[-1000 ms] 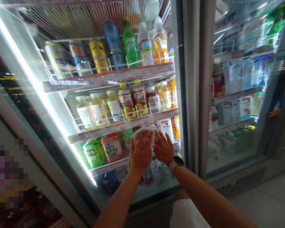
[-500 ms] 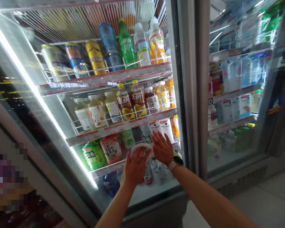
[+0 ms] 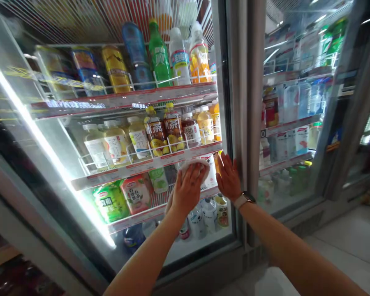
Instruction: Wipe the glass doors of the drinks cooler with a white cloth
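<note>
My left hand (image 3: pixel 188 190) presses a folded white cloth (image 3: pixel 197 165) flat against the glass of a refrigerated drinks cooler door (image 3: pixel 64 154), level with the third shelf. My right hand (image 3: pixel 228 179), fingers spread and holding nothing, rests on the glass beside the door's metal frame (image 3: pixel 241 102). It wears a wristwatch (image 3: pixel 244 200). Behind the glass stand rows of bottled tea (image 3: pixel 156 131), cans (image 3: pixel 114 69) and green-labelled drink cartons (image 3: pixel 111 202) on wire-fronted shelves.
A second glass cooler door (image 3: pixel 290 123) with bottled drinks stands to the right of the metal frame. Pale floor tiles (image 3: pixel 342 242) lie at lower right, and a shelf of packaged goods (image 3: pixel 6 271) sits at lower left.
My left hand has moved the cloth up and to the right across the glass. My right hand has shifted right, close to the metal frame. The view has swung slightly.
</note>
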Motion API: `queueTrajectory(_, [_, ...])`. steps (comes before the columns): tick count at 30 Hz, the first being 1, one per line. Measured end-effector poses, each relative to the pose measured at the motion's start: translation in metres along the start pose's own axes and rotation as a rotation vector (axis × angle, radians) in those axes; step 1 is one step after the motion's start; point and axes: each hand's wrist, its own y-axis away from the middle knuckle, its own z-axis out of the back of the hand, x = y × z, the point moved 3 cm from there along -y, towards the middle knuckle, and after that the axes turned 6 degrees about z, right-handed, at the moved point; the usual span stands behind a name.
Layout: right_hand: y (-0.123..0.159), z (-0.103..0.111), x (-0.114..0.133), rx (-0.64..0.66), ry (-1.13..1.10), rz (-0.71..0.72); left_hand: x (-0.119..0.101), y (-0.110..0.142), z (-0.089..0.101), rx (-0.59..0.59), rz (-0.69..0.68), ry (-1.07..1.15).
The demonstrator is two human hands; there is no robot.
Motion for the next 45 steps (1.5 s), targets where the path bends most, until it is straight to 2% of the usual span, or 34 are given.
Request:
queueTrajectory(5, [0.008,-0.008,-0.004,-0.069,0.031,0.043,-0.034,0.067,-0.025,0.025,-0.127,-0.021])
queueTrajectory(8, [0.008,-0.007,-0.003,-0.087,0.033,0.053,-0.040,0.098,-0.032,0.055,-0.195,-0.019])
queueTrajectory(10, [0.008,-0.007,-0.002,-0.089,0.032,0.050,-0.038,0.104,-0.033,0.083,-0.239,-0.005])
queueTrajectory(13, [0.007,-0.007,-0.002,-0.091,0.034,0.037,-0.026,0.080,-0.025,0.069,-0.213,0.010])
queueTrajectory(16, [0.007,-0.007,0.000,-0.091,0.052,0.022,-0.014,0.026,-0.011,-0.004,-0.043,0.011])
queueTrajectory(19, [0.007,-0.007,0.000,-0.073,0.066,0.014,-0.010,-0.024,-0.002,-0.061,0.100,0.035])
queueTrajectory(22, [0.007,-0.007,0.000,-0.077,0.054,0.011,-0.017,-0.039,-0.003,-0.068,0.096,0.058])
queueTrajectory(25, [0.009,-0.008,-0.002,-0.069,0.034,0.007,-0.027,-0.019,-0.012,-0.046,0.030,0.062])
queueTrajectory(29, [0.011,-0.008,-0.003,-0.068,0.027,0.014,-0.038,0.027,-0.025,0.020,-0.043,0.074])
queueTrajectory(34, [0.010,-0.008,-0.002,-0.087,0.036,0.018,-0.039,0.075,-0.030,0.072,-0.147,0.023])
queueTrajectory(37, [0.010,-0.007,-0.003,-0.117,0.027,0.031,-0.024,0.087,-0.023,0.089,-0.214,0.006])
queueTrajectory(39, [0.010,-0.008,-0.004,-0.112,0.025,0.034,-0.003,0.084,-0.011,0.090,-0.217,0.017])
queueTrajectory(42, [0.011,-0.006,-0.001,-0.095,0.004,0.017,0.046,0.065,0.016,0.067,-0.150,0.003])
queueTrajectory(45, [0.008,-0.001,0.015,-0.073,-0.041,-0.074,0.105,0.044,0.046,0.006,-0.059,-0.061])
